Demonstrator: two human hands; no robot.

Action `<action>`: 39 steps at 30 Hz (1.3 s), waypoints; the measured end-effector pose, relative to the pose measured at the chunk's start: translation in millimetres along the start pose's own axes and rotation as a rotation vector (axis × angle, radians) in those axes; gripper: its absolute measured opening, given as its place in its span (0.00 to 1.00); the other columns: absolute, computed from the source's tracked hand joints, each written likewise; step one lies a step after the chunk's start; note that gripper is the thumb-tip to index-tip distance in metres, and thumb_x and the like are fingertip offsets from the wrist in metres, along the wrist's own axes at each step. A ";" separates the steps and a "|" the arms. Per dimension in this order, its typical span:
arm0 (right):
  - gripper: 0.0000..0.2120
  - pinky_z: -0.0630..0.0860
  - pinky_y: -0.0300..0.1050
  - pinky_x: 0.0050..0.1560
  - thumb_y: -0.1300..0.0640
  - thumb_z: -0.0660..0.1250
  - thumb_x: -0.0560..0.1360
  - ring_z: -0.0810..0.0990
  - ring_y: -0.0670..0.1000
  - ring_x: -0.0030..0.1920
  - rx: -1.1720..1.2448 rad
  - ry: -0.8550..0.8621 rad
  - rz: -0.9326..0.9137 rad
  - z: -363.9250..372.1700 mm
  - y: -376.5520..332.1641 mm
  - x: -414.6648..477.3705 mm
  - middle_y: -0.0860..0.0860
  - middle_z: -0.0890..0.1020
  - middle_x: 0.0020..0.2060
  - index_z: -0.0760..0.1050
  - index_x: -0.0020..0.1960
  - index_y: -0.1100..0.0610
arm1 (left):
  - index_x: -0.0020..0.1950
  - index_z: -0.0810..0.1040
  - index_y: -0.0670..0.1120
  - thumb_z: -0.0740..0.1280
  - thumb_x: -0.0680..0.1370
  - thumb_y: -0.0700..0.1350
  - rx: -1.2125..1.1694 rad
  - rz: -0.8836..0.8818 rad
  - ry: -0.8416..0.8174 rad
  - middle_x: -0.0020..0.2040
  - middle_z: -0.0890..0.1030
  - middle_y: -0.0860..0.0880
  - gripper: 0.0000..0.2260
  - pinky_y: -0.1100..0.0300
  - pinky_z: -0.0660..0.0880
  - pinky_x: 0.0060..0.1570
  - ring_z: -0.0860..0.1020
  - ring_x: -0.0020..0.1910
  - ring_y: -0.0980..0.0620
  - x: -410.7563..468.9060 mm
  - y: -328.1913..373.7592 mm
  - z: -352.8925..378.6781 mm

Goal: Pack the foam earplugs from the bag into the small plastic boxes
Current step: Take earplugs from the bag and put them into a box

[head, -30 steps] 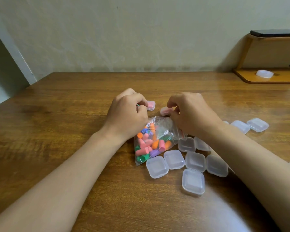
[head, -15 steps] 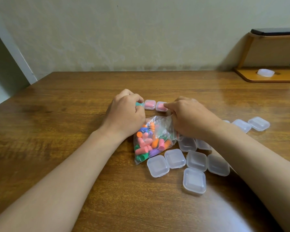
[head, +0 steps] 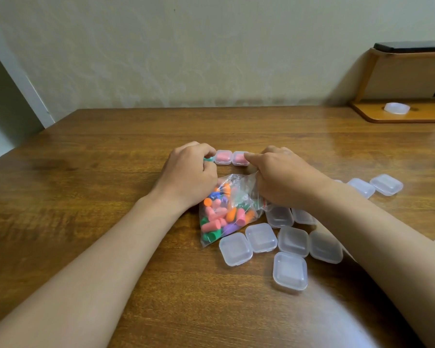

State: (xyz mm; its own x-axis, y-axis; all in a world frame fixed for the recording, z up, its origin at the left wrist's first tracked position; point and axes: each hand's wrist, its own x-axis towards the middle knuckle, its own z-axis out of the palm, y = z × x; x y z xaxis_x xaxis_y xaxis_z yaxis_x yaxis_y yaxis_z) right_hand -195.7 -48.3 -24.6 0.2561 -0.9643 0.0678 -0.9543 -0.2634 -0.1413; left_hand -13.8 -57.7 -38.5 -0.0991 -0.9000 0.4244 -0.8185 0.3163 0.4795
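Where the brown wooden table (head: 86,197) meets the wall, a wooden shelf (head: 377,118) bearing a white round lid (head: 396,107) is seen. Empty clear plastic boxes (head: 261,237) are clustered just beside the clear plastic bag of coloured foam earplugs (head: 221,214), whose long axis runs from the near left to its mouth under the right hand (head: 281,179). A green earplug (head: 207,159) is pinched by the left hand (head: 189,177). The right forefinger is stretched onto one of two pink-filled boxes (head: 223,156); its other fingers are hidden.

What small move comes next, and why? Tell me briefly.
Probably the right hand should leave the filled box it touches and fetch an empty box: the left hand pinches a green earplug, with no open box in view.
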 end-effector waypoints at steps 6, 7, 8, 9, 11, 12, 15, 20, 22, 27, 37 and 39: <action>0.21 0.73 0.53 0.60 0.63 0.58 0.77 0.75 0.61 0.61 0.077 0.065 0.006 -4.9 0.7 -2.9 0.57 0.75 0.58 0.72 0.69 0.54 | 0.58 0.84 0.43 0.61 0.78 0.37 -0.062 0.051 0.088 0.55 0.83 0.47 0.14 0.65 0.69 0.54 0.78 0.57 0.51 1.4 -3.4 -0.5; 0.20 0.73 0.54 0.61 0.63 0.59 0.78 0.75 0.62 0.62 0.089 0.090 0.011 -7.9 2.2 -3.9 0.58 0.76 0.58 0.74 0.68 0.55 | 0.56 0.84 0.43 0.61 0.78 0.39 -0.084 0.075 0.112 0.53 0.83 0.47 0.14 0.65 0.70 0.53 0.79 0.55 0.51 0.9 -2.9 -0.5; 0.20 0.73 0.54 0.62 0.64 0.59 0.78 0.74 0.61 0.63 0.098 0.116 0.020 -11.8 3.3 -5.5 0.58 0.76 0.60 0.74 0.68 0.56 | 0.55 0.85 0.43 0.61 0.77 0.40 -0.107 0.103 0.131 0.52 0.84 0.48 0.14 0.66 0.71 0.52 0.79 0.53 0.52 0.1 -2.1 -0.6; 0.20 0.73 0.53 0.63 0.64 0.59 0.78 0.74 0.60 0.64 0.103 0.141 0.031 -16.2 5.0 -7.3 0.57 0.77 0.62 0.73 0.69 0.55 | 0.54 0.85 0.43 0.60 0.76 0.42 -0.130 0.130 0.138 0.50 0.84 0.50 0.15 0.66 0.71 0.50 0.79 0.52 0.54 -1.2 -0.5 -1.0; 0.20 0.74 0.51 0.63 0.64 0.60 0.79 0.75 0.57 0.63 0.110 0.187 0.052 -26.5 9.3 -13.2 0.55 0.78 0.63 0.74 0.69 0.54 | 0.54 0.85 0.44 0.61 0.75 0.43 -0.181 0.194 0.121 0.48 0.83 0.52 0.15 0.70 0.72 0.49 0.79 0.50 0.57 -4.1 3.4 -1.2; 0.19 0.75 0.49 0.61 0.65 0.61 0.78 0.76 0.55 0.62 0.114 0.190 0.066 -32.1 12.4 -17.2 0.53 0.78 0.62 0.75 0.67 0.54 | 0.54 0.85 0.44 0.62 0.75 0.43 -0.204 0.238 0.104 0.48 0.83 0.52 0.14 0.71 0.72 0.49 0.78 0.50 0.58 -5.9 5.5 -1.3; 0.19 0.77 0.44 0.54 0.66 0.65 0.76 0.78 0.51 0.55 0.101 0.109 0.079 -46.8 23.3 -32.7 0.49 0.80 0.56 0.77 0.64 0.52 | 0.55 0.85 0.43 0.64 0.76 0.41 -0.258 0.385 0.030 0.50 0.83 0.51 0.12 0.67 0.75 0.51 0.80 0.50 0.57 -12.6 10.5 -0.9; 0.22 0.74 0.37 0.45 0.65 0.70 0.74 0.77 0.46 0.51 0.061 -0.075 0.054 -56.2 40.8 -53.7 0.46 0.78 0.55 0.76 0.64 0.47 | 0.59 0.84 0.41 0.63 0.77 0.49 -0.325 0.461 -0.126 0.58 0.83 0.47 0.18 0.51 0.77 0.59 0.80 0.60 0.53 -18.1 10.9 3.2; 0.24 0.76 0.38 0.46 0.65 0.71 0.74 0.77 0.47 0.52 0.044 -0.115 0.047 -54.9 43.5 -55.5 0.46 0.78 0.56 0.75 0.66 0.46 | 0.59 0.84 0.41 0.64 0.77 0.49 -0.326 0.474 -0.134 0.58 0.83 0.46 0.17 0.49 0.77 0.60 0.80 0.62 0.54 -18.7 11.7 4.3; 0.24 0.81 0.43 0.50 0.63 0.73 0.73 0.78 0.49 0.52 0.023 -0.130 0.013 -48.8 46.7 -53.4 0.46 0.79 0.56 0.75 0.66 0.45 | 0.56 0.85 0.42 0.64 0.77 0.49 -0.336 0.485 -0.128 0.53 0.84 0.46 0.16 0.52 0.76 0.57 0.80 0.57 0.52 -19.3 14.0 5.8; 0.15 0.81 0.42 0.48 0.58 0.71 0.74 0.79 0.46 0.48 0.123 -0.005 -0.023 -50.7 50.4 -52.5 0.45 0.82 0.51 0.80 0.60 0.49 | 0.56 0.84 0.42 0.64 0.77 0.49 -0.358 0.482 -0.125 0.53 0.84 0.45 0.16 0.52 0.76 0.56 0.81 0.56 0.51 -20.5 14.5 7.5; 0.15 0.78 0.36 0.46 0.57 0.71 0.74 0.79 0.45 0.49 0.167 0.057 -0.064 -53.9 49.8 -53.3 0.45 0.82 0.52 0.80 0.61 0.50 | 0.57 0.84 0.41 0.63 0.77 0.50 -0.368 0.477 -0.111 0.54 0.83 0.45 0.17 0.53 0.77 0.57 0.81 0.58 0.52 -20.7 16.0 7.1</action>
State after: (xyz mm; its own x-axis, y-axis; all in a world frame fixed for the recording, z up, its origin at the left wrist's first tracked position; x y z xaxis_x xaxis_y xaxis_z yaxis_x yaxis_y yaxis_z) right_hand -265.1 -8.5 18.0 0.3018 -0.9434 0.1372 -0.8963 -0.3299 -0.2964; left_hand -28.9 -36.1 -45.1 -0.4809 -0.6531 0.5849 -0.4221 0.7572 0.4985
